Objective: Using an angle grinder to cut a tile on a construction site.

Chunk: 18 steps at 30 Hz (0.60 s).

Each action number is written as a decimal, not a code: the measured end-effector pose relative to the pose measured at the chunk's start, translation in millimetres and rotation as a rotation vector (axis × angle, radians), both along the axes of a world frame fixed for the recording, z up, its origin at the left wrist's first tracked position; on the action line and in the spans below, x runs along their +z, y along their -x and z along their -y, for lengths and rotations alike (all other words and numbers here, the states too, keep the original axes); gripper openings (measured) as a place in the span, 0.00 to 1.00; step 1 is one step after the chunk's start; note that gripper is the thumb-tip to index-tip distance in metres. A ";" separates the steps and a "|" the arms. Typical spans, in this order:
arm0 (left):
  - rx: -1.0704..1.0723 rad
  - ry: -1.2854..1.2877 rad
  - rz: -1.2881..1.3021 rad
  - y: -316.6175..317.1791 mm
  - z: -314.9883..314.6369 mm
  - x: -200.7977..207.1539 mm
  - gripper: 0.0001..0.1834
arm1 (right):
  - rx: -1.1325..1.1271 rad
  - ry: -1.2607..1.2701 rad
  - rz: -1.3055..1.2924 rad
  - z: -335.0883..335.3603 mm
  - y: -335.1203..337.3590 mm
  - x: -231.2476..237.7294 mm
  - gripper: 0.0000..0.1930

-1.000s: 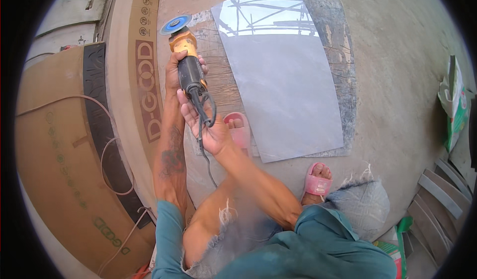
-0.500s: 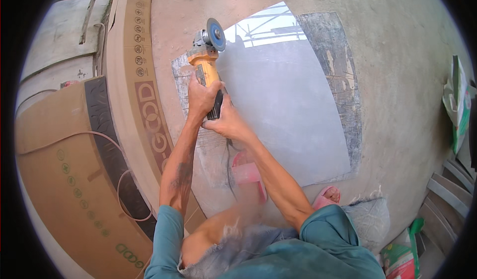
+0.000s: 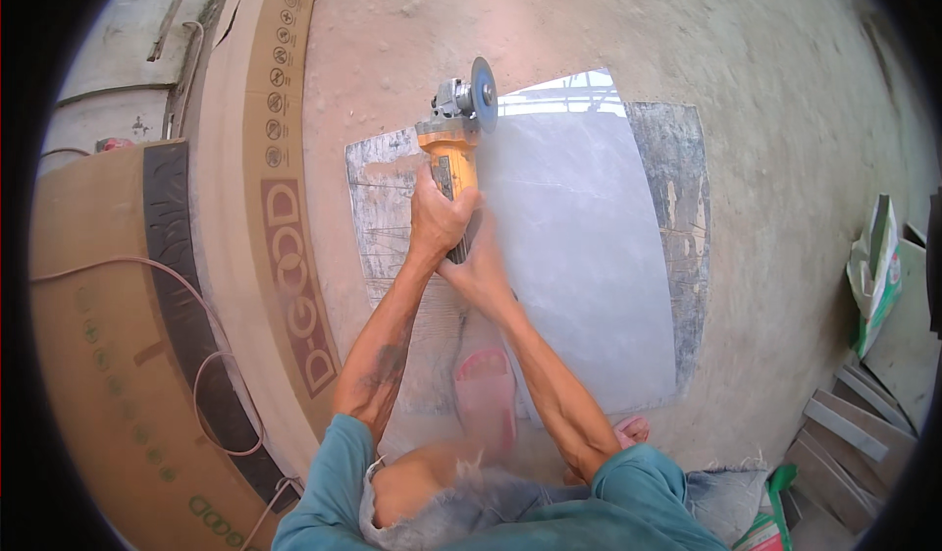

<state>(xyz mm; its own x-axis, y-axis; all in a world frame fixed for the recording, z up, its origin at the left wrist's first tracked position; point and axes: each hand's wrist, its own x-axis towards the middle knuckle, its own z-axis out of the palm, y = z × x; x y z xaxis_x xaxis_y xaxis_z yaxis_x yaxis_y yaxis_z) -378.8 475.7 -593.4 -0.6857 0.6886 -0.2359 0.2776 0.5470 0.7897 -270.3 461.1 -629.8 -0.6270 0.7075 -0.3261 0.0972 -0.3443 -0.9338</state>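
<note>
Both hands grip an angle grinder (image 3: 454,158) at the centre of the frame, slightly above the middle. The left hand (image 3: 440,219) wraps around its yellow body, while the right hand (image 3: 481,266), just below, closes around the black rear handle. The disc (image 3: 483,95), bluish and set on edge, is at the tool's upper end, by the top left part of a grey slab (image 3: 594,237); whether the two touch cannot be told.

The glossy slab fills the middle and right of centre, its top end mirroring bright roof beams. It lies on a worn, flaking board (image 3: 675,208), which shows on both sides of it. Beneath the forearms, at lower centre, is a pink sandal (image 3: 486,399).

A long cardboard box (image 3: 280,109) runs down the left of the frame, beside a wider brown carton (image 3: 108,355) with a thin pinkish hose (image 3: 147,260) looped over it. At the right edge stands a green and white bag (image 3: 871,276), above grey strips (image 3: 849,428) piled at lower right.
</note>
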 end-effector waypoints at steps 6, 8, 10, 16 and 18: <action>0.041 -0.107 0.159 -1.2 -13.4 -1.7 0.28 | -0.057 -0.079 0.146 -8.1 -5.4 2.6 0.41; 0.070 -0.115 0.172 -2.0 -17.1 -0.2 0.26 | -0.047 -0.071 0.170 -12.3 -4.7 3.0 0.41; 0.077 -0.100 0.181 3.5 -15.3 -6.6 0.26 | -0.062 -0.086 0.163 -14.1 -3.3 7.5 0.42; 0.052 -0.080 0.216 3.6 -14.3 -2.8 0.25 | -0.083 -0.097 0.190 -4.9 -3.0 0.0 0.43; 0.023 -0.085 0.217 4.1 -17.7 -3.1 0.25 | -0.101 -0.069 0.174 -5.9 -0.9 -2.2 0.43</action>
